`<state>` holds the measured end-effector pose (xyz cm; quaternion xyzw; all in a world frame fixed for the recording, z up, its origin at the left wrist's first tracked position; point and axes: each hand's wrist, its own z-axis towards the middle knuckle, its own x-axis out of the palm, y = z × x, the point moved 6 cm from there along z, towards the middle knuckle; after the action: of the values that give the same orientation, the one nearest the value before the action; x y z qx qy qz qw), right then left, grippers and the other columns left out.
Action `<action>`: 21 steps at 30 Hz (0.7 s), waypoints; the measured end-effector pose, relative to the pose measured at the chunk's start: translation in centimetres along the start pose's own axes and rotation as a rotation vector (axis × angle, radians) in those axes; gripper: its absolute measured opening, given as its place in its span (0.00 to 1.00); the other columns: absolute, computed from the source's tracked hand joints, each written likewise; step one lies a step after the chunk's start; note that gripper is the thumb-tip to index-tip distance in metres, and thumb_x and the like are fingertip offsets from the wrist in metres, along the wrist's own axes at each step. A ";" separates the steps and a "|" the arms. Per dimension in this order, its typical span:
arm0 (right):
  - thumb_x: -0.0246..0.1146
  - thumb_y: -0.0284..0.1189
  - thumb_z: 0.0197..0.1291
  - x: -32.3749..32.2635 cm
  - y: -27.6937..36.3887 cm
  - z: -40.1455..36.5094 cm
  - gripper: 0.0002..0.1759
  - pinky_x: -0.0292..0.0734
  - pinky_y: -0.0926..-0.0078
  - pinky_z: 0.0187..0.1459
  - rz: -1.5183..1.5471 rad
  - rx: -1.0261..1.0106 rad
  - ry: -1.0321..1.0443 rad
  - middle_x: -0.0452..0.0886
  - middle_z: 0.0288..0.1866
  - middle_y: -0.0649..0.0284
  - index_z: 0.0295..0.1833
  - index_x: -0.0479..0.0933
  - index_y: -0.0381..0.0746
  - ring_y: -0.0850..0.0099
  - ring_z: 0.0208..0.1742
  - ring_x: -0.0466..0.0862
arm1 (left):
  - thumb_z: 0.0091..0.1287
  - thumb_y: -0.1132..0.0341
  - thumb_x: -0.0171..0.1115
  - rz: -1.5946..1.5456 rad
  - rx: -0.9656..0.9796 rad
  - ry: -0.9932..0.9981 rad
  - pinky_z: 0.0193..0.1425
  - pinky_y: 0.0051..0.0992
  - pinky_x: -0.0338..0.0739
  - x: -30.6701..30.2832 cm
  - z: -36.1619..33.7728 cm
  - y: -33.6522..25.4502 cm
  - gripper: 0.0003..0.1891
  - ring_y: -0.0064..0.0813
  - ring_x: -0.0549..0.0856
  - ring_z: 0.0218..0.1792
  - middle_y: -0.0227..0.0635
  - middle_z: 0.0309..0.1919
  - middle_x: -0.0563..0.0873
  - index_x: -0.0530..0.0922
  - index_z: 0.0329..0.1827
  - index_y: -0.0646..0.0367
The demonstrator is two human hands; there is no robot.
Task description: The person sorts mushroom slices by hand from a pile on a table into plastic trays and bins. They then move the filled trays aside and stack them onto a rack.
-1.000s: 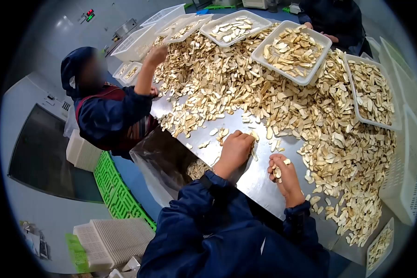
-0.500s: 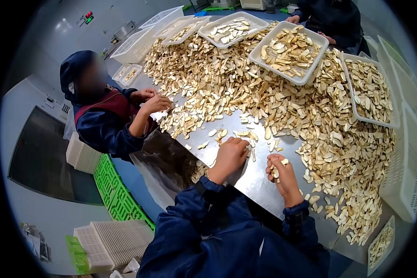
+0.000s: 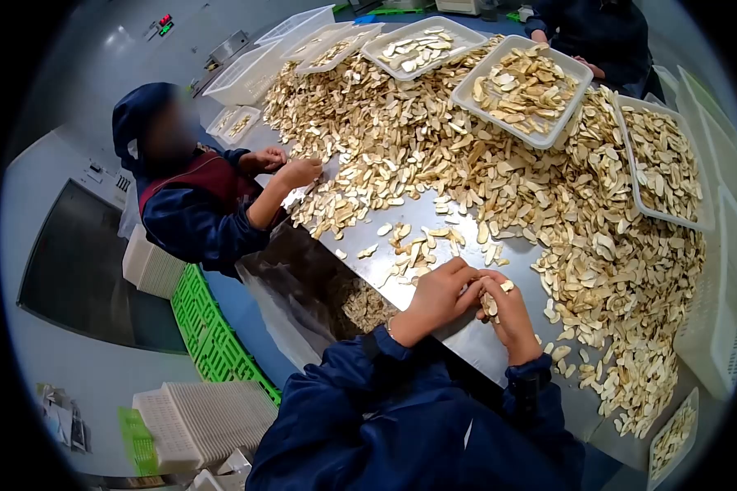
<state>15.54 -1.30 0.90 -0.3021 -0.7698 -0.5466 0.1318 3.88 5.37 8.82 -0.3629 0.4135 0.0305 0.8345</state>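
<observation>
My right hand (image 3: 512,315) is closed around a few pale, brown-edged slices (image 3: 490,305) that look like mushroom slices. One slice sticks out beside the thumb. Against its fingers rests my left hand (image 3: 444,299), fingers curled and pressed together; whatever is between them is hidden. Both hands are over the near edge of the metal table (image 3: 475,348). Just beyond my left hand lie several loose slices (image 3: 418,250). A large heap of similar slices (image 3: 499,184) spreads across the table beyond and to the right.
White trays with slices, including a front one (image 3: 522,135) and a right one (image 3: 633,184), rest on the heap. A co-worker (image 3: 196,196) handles slices at left; another person (image 3: 602,37) is at back right. A clear bag (image 3: 274,307) hangs below the table edge.
My left hand has moved right from the loose slices to meet my right hand. More loose slices now show where it was. The view has shifted slightly.
</observation>
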 end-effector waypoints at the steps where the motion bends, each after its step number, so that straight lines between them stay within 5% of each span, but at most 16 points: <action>1: 0.59 0.34 0.75 -0.3 -0.1 0.2 0.12 0.77 0.83 0.29 0.000 -0.007 0.002 0.84 0.41 0.64 0.54 0.78 0.37 0.78 0.35 0.84 | 0.68 0.63 0.69 0.014 -0.019 0.003 0.34 0.32 0.81 -0.1 -0.2 -0.3 0.09 0.40 0.87 0.32 0.37 0.36 0.84 0.86 0.46 0.54; 10: 0.61 0.34 0.74 0.2 0.2 -0.2 0.11 0.74 0.82 0.25 -0.010 -0.006 -0.028 0.78 0.34 0.67 0.51 0.77 0.37 0.78 0.30 0.82 | 0.62 0.72 0.68 0.343 -0.212 -0.270 0.50 0.41 0.81 -6.2 -1.2 11.6 0.11 0.52 0.83 0.48 0.46 0.46 0.84 0.84 0.47 0.61; 14: 0.61 0.33 0.75 -0.2 0.0 0.0 0.11 0.74 0.81 0.25 -0.004 -0.006 -0.040 0.78 0.34 0.67 0.52 0.77 0.36 0.78 0.30 0.81 | 0.62 0.71 0.69 0.398 -0.278 -0.204 0.44 0.40 0.81 -7.6 -0.9 15.5 0.07 0.46 0.86 0.41 0.39 0.38 0.86 0.87 0.42 0.59; 21: 0.60 0.34 0.75 0.0 0.0 0.0 0.11 0.74 0.82 0.26 0.004 -0.007 -0.034 0.78 0.35 0.68 0.52 0.76 0.37 0.79 0.30 0.80 | 0.65 0.70 0.68 0.297 -0.399 -0.260 0.41 0.41 0.80 -8.0 -1.5 15.9 0.05 0.47 0.85 0.38 0.41 0.37 0.84 0.86 0.43 0.58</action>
<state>15.57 -1.34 0.88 -0.3132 -0.7693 -0.5440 0.1187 -7.95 18.13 4.70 -0.4486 0.3375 0.2797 0.7789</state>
